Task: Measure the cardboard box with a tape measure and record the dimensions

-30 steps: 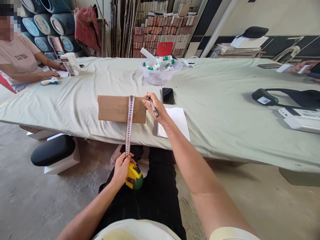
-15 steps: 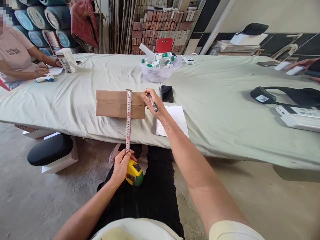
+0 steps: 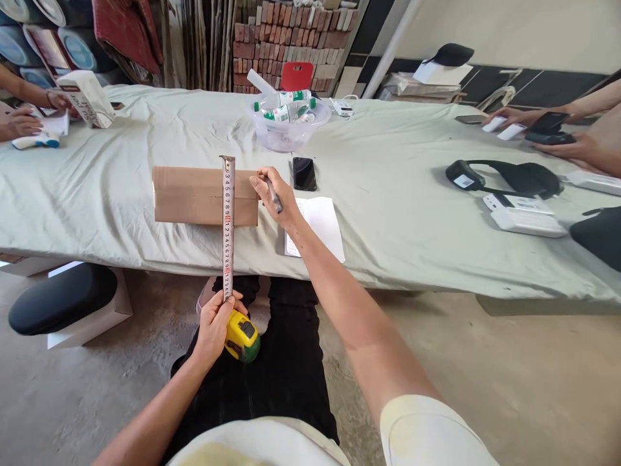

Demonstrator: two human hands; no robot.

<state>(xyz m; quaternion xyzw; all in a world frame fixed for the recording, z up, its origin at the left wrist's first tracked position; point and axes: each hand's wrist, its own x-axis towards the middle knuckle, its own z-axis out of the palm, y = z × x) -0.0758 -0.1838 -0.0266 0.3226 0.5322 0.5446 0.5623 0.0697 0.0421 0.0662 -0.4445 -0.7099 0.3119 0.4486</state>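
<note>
A brown cardboard box (image 3: 189, 194) lies on the cloth-covered table. Across its right part runs the pulled-out blade of a tape measure (image 3: 242, 335), its metal hook slightly past the box's far edge. My left hand (image 3: 216, 323) is closed on the blade close to the yellow and green case, over my lap. In my right hand (image 3: 279, 197) there is a pen (image 3: 274, 195), with the fingertips at the box's right end. Beneath and beside that hand, a white sheet of paper (image 3: 320, 223) with some writing lies on the cloth.
Behind my right hand lies a black phone (image 3: 305, 173). A clear basin (image 3: 286, 134) of plastic bottles stands farther back. On the right are a black head strap (image 3: 514, 176) and a white device (image 3: 526, 213). People's hands (image 3: 572, 142) are busy at both table ends.
My view has swung right, so the scene sits farther left. The tape's hook now shows beyond the box's far edge, where before it was level with it. Both hands keep their holds.
</note>
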